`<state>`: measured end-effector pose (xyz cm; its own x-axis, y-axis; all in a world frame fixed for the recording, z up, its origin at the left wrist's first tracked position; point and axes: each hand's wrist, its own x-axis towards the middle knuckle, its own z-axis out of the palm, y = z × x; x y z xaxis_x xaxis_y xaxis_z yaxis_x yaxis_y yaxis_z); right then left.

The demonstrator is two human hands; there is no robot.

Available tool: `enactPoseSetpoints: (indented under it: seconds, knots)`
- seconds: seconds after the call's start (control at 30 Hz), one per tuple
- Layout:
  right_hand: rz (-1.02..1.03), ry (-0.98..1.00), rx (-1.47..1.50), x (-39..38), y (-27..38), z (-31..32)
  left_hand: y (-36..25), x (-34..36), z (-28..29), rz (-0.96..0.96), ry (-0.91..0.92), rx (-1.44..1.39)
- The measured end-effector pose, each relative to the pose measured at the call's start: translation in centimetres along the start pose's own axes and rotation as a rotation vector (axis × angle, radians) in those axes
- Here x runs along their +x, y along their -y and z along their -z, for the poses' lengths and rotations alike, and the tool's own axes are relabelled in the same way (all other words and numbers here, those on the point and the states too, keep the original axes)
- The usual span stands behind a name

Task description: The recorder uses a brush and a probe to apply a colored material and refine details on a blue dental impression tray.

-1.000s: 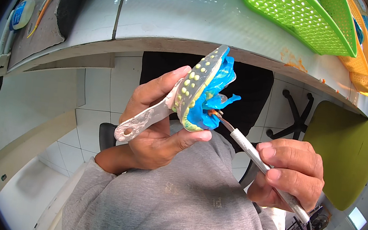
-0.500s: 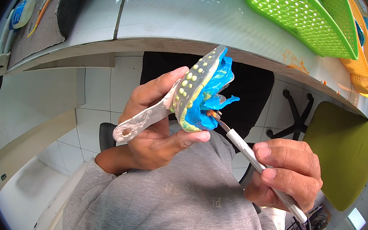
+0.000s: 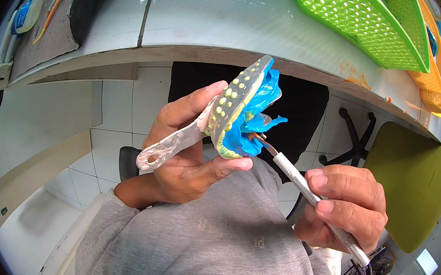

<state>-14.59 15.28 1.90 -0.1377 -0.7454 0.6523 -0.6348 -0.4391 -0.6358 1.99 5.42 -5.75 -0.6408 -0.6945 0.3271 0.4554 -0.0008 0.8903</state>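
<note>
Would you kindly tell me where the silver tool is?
In the head view, the silver tool is right of centre, in the right hand, its tip at the blue material in the tray.

no lettering legible, blue label (image 3: 23, 9) on a white bottle (image 3: 29, 18), print too small to read

Dull grey metal tray (image 3: 244, 93), its handle (image 3: 174, 144) chalky; blue filling (image 3: 259, 101) glossy and rubbery; tool (image 3: 297, 178) of roughened silvery metal; shirt (image 3: 167, 239) of matt cloth; green basket (image 3: 361, 29) of shiny plastic; chair seat (image 3: 409, 184) perhaps matt fabric
</note>
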Motion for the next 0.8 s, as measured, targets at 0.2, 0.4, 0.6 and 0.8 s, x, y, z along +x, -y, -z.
enactPoseSetpoints:
  seconds: [0.2, 0.4, 0.6, 0.8]
  knots:
    - [0.012, -0.043, 0.000, -0.2, -0.4, -0.3, 0.1, -0.2, -0.1, 0.020, -0.045, -0.018]
    - [0.020, -0.017, -0.009, 0.0, -0.4, 0.0, 0.1, -0.5, 0.0, 0.019, -0.053, 0.010]
    - [0.023, -0.009, 0.040, 0.0, -0.6, 0.1, -0.1, -0.5, -0.5, 0.067, -0.143, -0.019]
    - [0.024, -0.029, 0.055, -0.1, -0.9, 0.2, -0.1, 0.5, -0.6, -0.030, -0.068, -0.061]
